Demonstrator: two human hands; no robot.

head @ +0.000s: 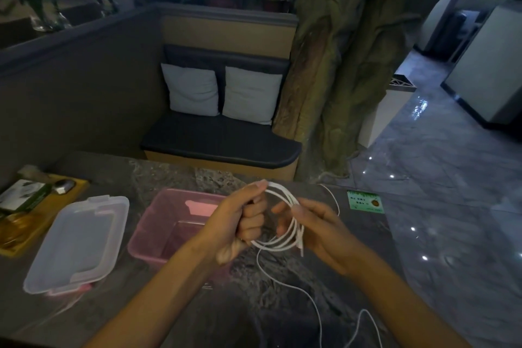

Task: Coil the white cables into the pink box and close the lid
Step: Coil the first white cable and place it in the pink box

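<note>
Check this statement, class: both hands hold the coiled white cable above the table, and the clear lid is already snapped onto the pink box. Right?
Wrong on the lid. The head view shows it lying on the table, left of the open pink box. Both hands do hold the cable.

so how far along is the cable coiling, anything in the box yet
Done: the clear lid is off, lying left of the open pink box, which looks empty. In hand: the left hand and right hand hold several loops of white cable above the table, its tail trailing across the tabletop. Left: finish coiling, put it in the box, close the lid.
</note>
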